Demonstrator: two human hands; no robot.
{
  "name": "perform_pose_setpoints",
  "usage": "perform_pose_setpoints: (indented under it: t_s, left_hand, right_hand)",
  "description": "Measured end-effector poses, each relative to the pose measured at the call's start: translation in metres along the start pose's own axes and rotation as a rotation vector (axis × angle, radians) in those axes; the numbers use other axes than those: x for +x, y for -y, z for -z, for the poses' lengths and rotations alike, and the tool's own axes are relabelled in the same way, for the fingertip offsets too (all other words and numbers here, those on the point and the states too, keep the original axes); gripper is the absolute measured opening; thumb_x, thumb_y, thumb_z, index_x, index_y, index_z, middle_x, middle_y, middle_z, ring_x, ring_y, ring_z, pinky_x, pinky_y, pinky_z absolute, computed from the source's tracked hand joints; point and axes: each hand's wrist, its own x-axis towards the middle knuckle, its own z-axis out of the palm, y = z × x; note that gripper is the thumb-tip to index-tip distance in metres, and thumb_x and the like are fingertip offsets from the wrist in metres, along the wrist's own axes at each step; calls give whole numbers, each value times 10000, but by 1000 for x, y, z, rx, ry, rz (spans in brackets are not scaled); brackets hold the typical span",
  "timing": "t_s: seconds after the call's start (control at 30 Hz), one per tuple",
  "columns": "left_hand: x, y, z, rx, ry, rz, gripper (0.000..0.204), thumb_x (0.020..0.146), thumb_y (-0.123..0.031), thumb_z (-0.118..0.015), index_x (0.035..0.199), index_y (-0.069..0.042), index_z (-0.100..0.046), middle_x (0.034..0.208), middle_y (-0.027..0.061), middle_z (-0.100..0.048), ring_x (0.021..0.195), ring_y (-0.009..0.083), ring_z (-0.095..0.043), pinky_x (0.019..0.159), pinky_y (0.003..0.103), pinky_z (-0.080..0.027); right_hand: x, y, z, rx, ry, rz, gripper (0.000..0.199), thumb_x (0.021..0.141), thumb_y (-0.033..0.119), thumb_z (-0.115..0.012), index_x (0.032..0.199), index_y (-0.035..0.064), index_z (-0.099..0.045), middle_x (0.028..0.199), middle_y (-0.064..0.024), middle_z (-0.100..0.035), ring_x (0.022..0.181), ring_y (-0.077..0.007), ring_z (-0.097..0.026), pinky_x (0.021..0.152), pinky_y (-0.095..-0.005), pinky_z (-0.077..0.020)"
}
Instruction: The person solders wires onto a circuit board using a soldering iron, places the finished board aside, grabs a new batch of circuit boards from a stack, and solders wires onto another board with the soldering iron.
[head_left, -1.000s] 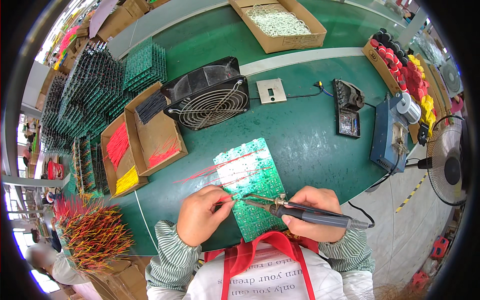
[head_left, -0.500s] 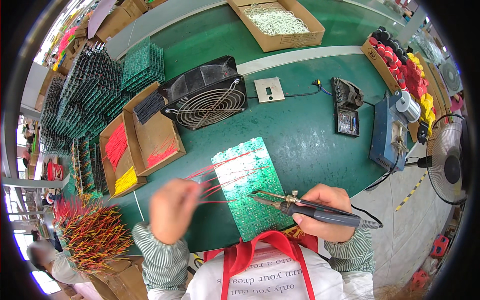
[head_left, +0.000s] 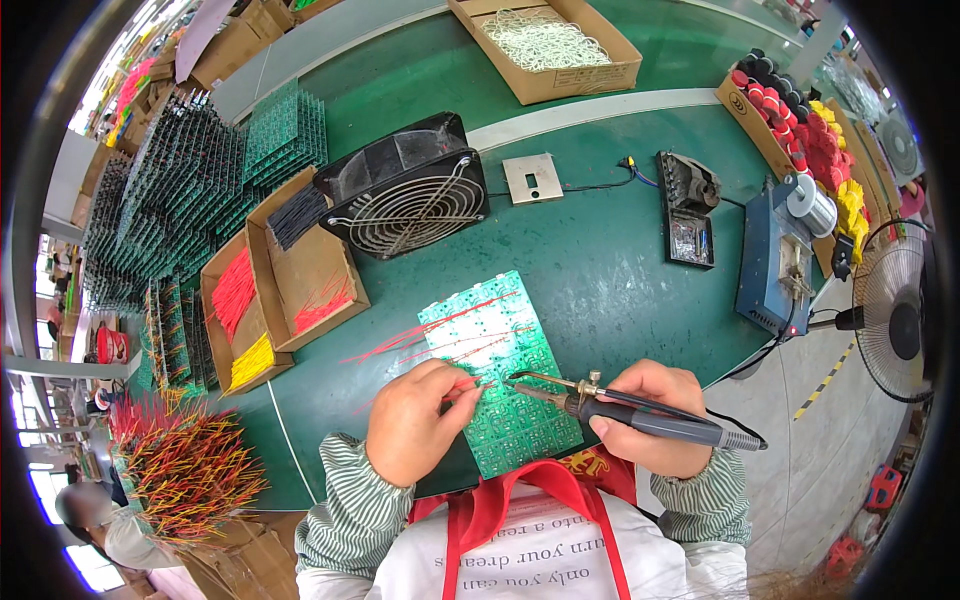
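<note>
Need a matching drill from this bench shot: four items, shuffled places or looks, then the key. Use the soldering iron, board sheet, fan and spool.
Items
1. Soldering iron
2. Board sheet
3. Fan
4. Spool

Places or looks
A. Black housing, round metal grille
B. Silvery, by the far end of the blue device
C. Held in the right hand
D. On the green tabletop, with red wires lying partly across it

Pairs: 1-C, 2-D, 3-A, 4-B
</note>
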Motion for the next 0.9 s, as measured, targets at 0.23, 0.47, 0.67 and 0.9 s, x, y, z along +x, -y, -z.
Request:
perform_pose_setpoints:
  t_s: [0.23, 0.47, 0.67, 0.9]
  left_hand:
    - [0, 0, -2, 34, -11, -5, 119, 746, -81, -704, 790, -8, -621, 733, 76, -585, 538, 166, -538, 487, 272, -428]
    - [1, -1, -1, 34, -5, -13, 118, 738, -76, -702, 784, -12, -615, 732, 80, -581, 540, 175, -539, 489, 278, -428]
    - [1, 3, 16, 109, -5, -24, 101, 766, -101, -667, 818, -28, -619, 779, 88, -614, 677, 249, -616, 577, 338, -486]
    - [5, -12, 23, 344, -282, -169, 100, 737, -58, -693, 763, -28, -601, 715, 75, -584, 599, 210, -577, 507, 308, -454]
  right_hand:
    - [6, -4, -4, 10, 20, 8, 175, 702, 57, -699, 794, 11, -557, 642, -49, -630, 551, -94, -606, 505, -234, -463]
    - [7, 1, 2, -9, -4, 4, 181, 698, 61, -699, 790, 17, -550, 642, -45, -629, 550, -105, -613, 509, -239, -466]
    - [4, 2, 6, -41, -4, 23, 184, 694, 64, -703, 786, 22, -549, 642, -43, -629, 543, -107, -610, 508, -238, -464]
    - [-3, -4, 14, -101, -52, 46, 188, 691, 75, -707, 781, 16, -554, 638, -44, -628, 538, -104, -607, 502, -229, -460]
